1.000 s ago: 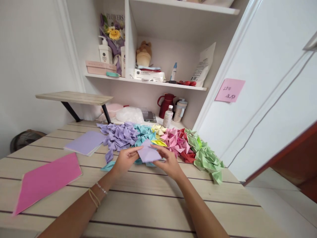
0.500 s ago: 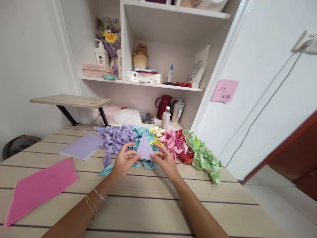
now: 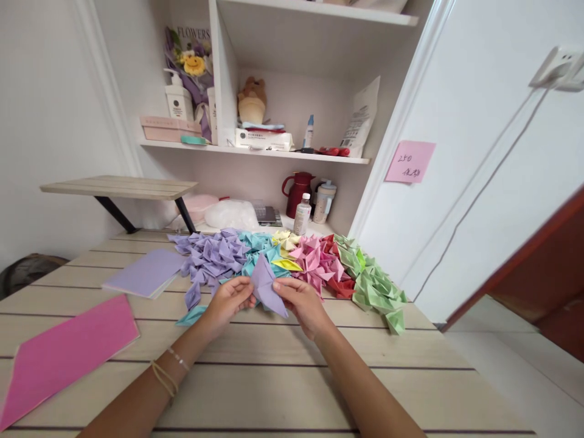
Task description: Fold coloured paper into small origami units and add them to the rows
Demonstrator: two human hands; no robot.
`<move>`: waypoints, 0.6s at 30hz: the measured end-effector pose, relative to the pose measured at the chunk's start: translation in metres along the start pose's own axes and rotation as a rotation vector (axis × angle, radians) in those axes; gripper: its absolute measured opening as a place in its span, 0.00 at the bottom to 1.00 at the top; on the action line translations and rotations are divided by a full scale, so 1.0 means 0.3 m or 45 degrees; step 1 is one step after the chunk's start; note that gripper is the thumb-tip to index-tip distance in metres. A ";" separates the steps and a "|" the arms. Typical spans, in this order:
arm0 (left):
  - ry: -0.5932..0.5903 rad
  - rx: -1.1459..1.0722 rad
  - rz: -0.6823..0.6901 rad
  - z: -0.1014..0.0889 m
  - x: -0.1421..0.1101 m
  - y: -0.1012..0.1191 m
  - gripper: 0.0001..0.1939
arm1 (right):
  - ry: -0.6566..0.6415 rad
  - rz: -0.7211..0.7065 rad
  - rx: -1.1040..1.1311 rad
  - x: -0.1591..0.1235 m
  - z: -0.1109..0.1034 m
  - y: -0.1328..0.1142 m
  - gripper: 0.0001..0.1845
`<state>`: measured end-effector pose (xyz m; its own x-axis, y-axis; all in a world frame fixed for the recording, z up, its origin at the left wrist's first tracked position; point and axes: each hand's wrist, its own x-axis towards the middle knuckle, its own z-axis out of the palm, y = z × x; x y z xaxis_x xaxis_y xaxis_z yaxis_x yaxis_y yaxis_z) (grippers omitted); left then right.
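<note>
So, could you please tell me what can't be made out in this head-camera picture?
- Folded lilac paper: its lower edges are covered by the left hand and right hand.
- Pink sticky note: handwriting too small to read.
- Pink paper stack: lower left corner cut off by the frame's edge.
- Top shelf: contents cut off by the upper edge.

A red thermos jug (image 3: 297,191) stands at the back of the wooden counter (image 3: 274,377). Just right of the jug are a small clear bottle (image 3: 302,217) and a lidded cup (image 3: 323,201); left of it lies a clear plastic bag (image 3: 232,214). On the shelf above the jug sit a pump bottle (image 3: 177,103), a plush toy (image 3: 252,100) and red scissors (image 3: 334,151). Well right of the jug, a pink sticky note (image 3: 409,162) is stuck to the wall.
</note>
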<state>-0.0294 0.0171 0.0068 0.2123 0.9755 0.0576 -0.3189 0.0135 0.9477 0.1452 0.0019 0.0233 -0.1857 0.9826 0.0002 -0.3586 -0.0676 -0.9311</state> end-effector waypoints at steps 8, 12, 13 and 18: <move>-0.014 0.007 -0.030 -0.001 0.003 -0.002 0.12 | -0.045 0.040 0.040 -0.003 0.000 0.003 0.17; -0.021 0.019 -0.034 0.002 0.003 0.001 0.13 | -0.025 -0.008 -0.017 -0.013 0.010 -0.008 0.17; -0.027 0.027 -0.035 0.002 0.002 0.002 0.13 | -0.029 -0.010 -0.025 -0.016 0.013 -0.011 0.17; -0.028 0.050 -0.029 0.004 -0.002 0.007 0.13 | -0.064 -0.006 -0.004 -0.015 0.016 -0.010 0.17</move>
<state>-0.0291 0.0165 0.0092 0.2392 0.9700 0.0422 -0.2772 0.0266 0.9605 0.1428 -0.0032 0.0276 -0.2295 0.9730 0.0230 -0.3569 -0.0622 -0.9321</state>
